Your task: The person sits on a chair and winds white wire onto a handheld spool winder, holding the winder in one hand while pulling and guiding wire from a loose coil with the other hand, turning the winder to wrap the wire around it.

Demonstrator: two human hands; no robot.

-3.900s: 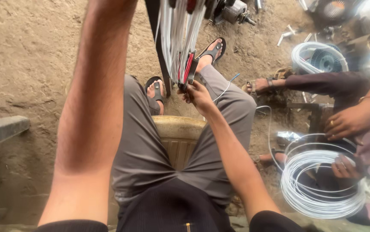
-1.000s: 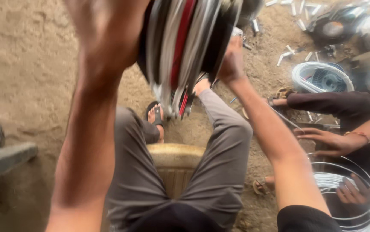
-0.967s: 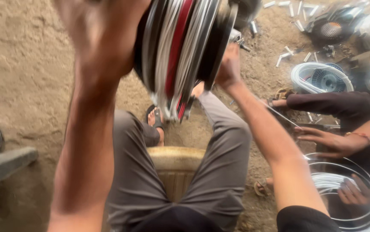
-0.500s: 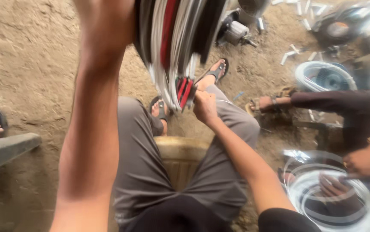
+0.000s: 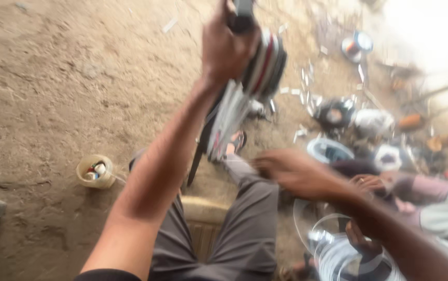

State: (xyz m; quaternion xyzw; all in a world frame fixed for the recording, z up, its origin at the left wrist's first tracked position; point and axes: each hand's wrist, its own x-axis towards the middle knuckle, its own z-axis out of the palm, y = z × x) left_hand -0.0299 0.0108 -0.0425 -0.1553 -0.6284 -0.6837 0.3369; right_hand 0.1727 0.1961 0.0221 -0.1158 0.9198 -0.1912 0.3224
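Note:
My left hand (image 5: 227, 44) is raised in front of me and grips a thick bundle of wire coils (image 5: 255, 78) in white, black and red, which hangs down from it over my knees. My right hand (image 5: 291, 171) is lower and to the right, blurred, fingers apart, off the bundle and holding nothing that I can see. I sit on a wooden stool (image 5: 203, 221) in grey trousers, with a sandalled foot (image 5: 237, 140) on the dirt ground.
A small cream cup (image 5: 95, 171) with coloured bits stands on the ground at left. Another person's hands (image 5: 372, 183) work at right beside coils of white wire (image 5: 338, 255). More wire rolls (image 5: 328, 151) and scattered metal scraps lie on the far right ground.
My right hand has let go of the bundle and dropped to the right. My view has swung left and out, so the cup has come into sight. The left hand still holds the coils up.

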